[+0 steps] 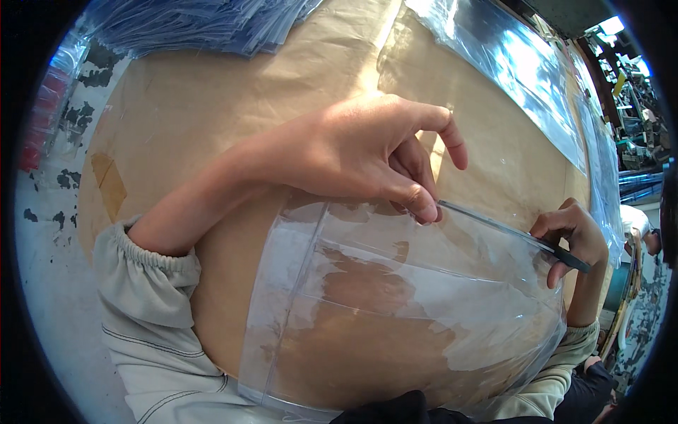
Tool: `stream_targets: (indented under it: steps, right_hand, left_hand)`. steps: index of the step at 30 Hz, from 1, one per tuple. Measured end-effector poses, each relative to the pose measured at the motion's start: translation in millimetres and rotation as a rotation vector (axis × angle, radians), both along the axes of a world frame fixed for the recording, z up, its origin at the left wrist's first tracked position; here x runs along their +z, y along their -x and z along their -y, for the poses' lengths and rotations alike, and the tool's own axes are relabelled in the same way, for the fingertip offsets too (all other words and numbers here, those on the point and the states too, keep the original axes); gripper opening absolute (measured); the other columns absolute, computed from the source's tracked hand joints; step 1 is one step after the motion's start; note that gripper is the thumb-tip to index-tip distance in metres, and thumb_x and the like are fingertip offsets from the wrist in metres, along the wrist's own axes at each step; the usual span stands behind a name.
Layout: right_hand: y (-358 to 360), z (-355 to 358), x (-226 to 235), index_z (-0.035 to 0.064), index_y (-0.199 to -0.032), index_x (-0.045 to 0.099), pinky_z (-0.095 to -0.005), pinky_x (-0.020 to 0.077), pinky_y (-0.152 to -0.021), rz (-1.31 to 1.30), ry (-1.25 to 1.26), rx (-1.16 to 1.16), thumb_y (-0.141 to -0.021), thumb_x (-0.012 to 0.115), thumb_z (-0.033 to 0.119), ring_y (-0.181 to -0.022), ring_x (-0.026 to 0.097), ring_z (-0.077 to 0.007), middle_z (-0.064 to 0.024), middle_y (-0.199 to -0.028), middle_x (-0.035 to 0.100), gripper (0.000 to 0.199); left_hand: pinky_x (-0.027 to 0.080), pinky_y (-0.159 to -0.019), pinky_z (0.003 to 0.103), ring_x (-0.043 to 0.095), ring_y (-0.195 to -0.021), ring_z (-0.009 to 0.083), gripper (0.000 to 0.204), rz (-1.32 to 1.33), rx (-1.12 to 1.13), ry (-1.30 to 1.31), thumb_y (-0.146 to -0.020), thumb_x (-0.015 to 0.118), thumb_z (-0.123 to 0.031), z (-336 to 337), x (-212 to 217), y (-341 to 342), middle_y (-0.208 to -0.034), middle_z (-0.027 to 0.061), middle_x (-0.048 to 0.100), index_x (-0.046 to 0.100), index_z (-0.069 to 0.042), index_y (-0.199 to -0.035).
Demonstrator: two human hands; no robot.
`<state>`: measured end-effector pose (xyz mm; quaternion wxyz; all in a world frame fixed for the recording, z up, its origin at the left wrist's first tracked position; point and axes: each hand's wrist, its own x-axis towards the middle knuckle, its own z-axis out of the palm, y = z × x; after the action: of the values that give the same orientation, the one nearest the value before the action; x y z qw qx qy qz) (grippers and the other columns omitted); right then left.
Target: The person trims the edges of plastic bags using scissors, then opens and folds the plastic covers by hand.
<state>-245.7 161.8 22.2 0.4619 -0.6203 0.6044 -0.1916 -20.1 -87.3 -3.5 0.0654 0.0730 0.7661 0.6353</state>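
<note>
1. The slim tool lies slantwise, its long axis running from lower right to upper left; the dark end is at the right hand, and the thin end points at the left hand, stopping just beside its thumb.
2. The clear plastic sheet stretches left to right in front of the person, its longer span going across and its left edge running up and down, slightly slanted. It is on the brown-covered worktop, its near edge reaching the person's body, and the tool lies along its far edge.
3. The sheet is transparent and glossy, with milky patches of glare and brown showing through. A straight seam runs near its left edge, and fainter lines cross it sideways.
4. The tool looks narrow and grey, with a black end; its exact kind cannot be told.
5. The left forearm enters from lower left, out of a pale gathered sleeve. The wrist bends over the sheet, with the index finger raised and curved. Its grip is pinched, thumb against fingertips, on the sheet's far edge; whether it also touches the tool cannot be told.
6. The right hand comes up from lower right, fingers curled. Its grip is closed around the tool's black end.
</note>
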Motion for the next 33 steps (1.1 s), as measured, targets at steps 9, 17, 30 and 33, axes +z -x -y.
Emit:
stream_targets:
  steps: [9,17,30,33]
  right_hand:
    - [-4.6,-0.8,4.5,0.0001,-0.081,0.059,-0.0201,0.0317,-0.039,-0.058,-0.032,-0.021,-0.056,0.081,0.044,-0.041,0.052,-0.0066,-0.001,-0.049,0.054,0.055]
    - [-9.3,-0.6,1.2,0.0006,-0.076,0.057,-0.0195,0.0343,-0.038,-0.063,0.017,-0.044,-0.054,0.077,0.052,-0.038,0.052,-0.0087,-0.0001,-0.046,0.051,0.059]
    - [6.0,-5.3,-4.6,-0.001,-0.083,0.057,-0.0179,0.0343,-0.04,0.014,-0.052,0.036,-0.052,0.083,0.047,-0.04,0.049,-0.005,-0.0002,-0.049,0.054,0.062]
    - [-1.9,-3.2,-6.7,-0.002,-0.082,0.057,-0.0176,0.0351,-0.04,0.238,-0.116,-0.163,-0.051,0.082,0.049,-0.04,0.049,-0.0052,-0.0004,-0.05,0.054,0.065]
  left_hand:
    - [0.054,-0.072,0.023,0.066,-0.078,0.0168,0.038,0.054,0.004,-0.088,-0.075,0.066,0.001,0.4,-1.1,2.2,-0.079,0.0148,0.066,0.046,0.004,-0.107]
    - [0.053,-0.071,0.022,0.066,-0.079,0.0166,0.034,0.072,-0.008,-0.079,-0.075,0.064,0.002,1.3,1.6,0.9,-0.08,0.0154,0.066,0.048,0.005,-0.104]
    - [0.052,-0.061,0.019,0.065,-0.071,0.0115,0.027,-0.061,-0.005,0.119,-0.076,0.065,-0.002,4.5,3.4,-5.8,-0.076,0.0095,0.066,0.053,0.001,-0.099]
    - [0.051,-0.058,0.018,0.063,-0.067,0.0089,0.022,-0.046,0.043,0.198,-0.077,0.065,-0.004,7.6,6.6,-12.8,-0.073,0.0066,0.065,0.055,-0.001,-0.096]
